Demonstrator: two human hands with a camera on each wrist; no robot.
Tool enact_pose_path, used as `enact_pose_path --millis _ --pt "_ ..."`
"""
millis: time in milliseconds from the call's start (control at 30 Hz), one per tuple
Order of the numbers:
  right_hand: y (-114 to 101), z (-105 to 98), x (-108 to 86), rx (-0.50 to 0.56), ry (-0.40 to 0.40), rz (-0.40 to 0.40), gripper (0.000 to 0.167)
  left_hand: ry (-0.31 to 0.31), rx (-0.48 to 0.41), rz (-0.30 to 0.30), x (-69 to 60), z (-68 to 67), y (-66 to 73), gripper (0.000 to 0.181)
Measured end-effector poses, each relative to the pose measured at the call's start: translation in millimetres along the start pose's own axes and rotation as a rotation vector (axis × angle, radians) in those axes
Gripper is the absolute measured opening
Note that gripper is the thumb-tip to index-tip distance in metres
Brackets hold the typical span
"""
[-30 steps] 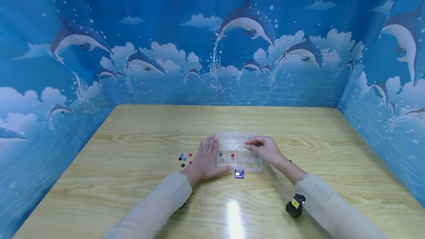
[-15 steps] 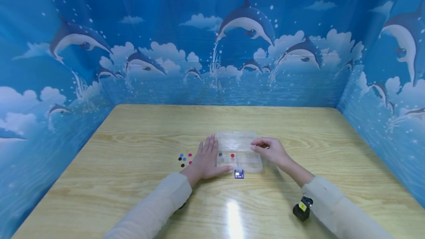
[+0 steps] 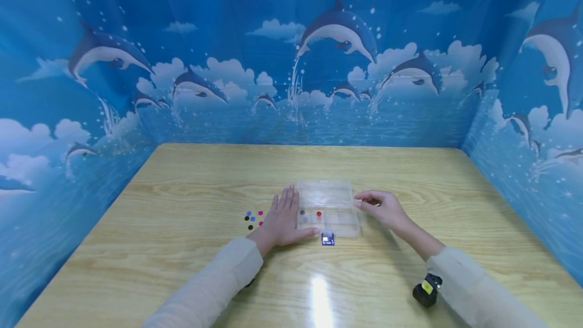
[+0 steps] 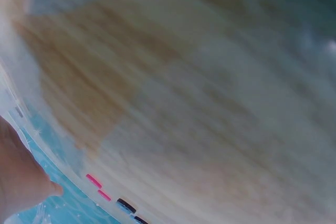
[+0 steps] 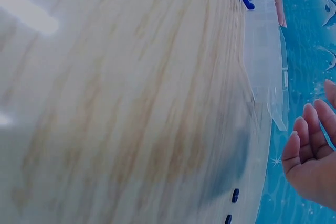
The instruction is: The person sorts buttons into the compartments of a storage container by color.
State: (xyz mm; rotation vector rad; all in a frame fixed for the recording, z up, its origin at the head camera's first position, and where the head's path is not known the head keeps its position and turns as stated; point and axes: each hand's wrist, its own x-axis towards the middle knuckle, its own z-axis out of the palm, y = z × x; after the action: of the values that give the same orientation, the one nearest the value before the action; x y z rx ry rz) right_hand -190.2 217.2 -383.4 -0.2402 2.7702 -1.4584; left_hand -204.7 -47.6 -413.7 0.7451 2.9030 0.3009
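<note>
A clear plastic compartment box (image 3: 341,224) lies with its lid (image 3: 324,194) folded back and a blue latch (image 3: 328,238) at the front. Inside, a red disc (image 3: 319,214) and a dark grey disc (image 3: 302,212) sit in separate compartments. My left hand (image 3: 283,219) lies with straight fingers along the box's left side, its thumb at the front edge. My right hand (image 3: 382,210) hovers just right of the box. In the right wrist view its fingers (image 5: 310,135) are loosely curled, and nothing shows between them.
Several small black, blue and pink discs (image 3: 250,227) lie left of my left hand. Dark discs (image 5: 235,195) lie on the table in the right wrist view. A wooden table (image 3: 205,176) carries everything, with a dolphin-print curtain (image 3: 273,65) behind it.
My right hand has drawn back to the right, from over the box to beyond its right edge. My left hand and the discs in the box stay as they were.
</note>
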Motion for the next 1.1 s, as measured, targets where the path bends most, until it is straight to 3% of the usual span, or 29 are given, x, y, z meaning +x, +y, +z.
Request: enact_pose_path --millis 1100 --pt "28.5 -27.1 -15.3 -0.038 0.019 0.036 0.038 0.002 0.001 0.003 2.0 4.0 -2.3 0.104"
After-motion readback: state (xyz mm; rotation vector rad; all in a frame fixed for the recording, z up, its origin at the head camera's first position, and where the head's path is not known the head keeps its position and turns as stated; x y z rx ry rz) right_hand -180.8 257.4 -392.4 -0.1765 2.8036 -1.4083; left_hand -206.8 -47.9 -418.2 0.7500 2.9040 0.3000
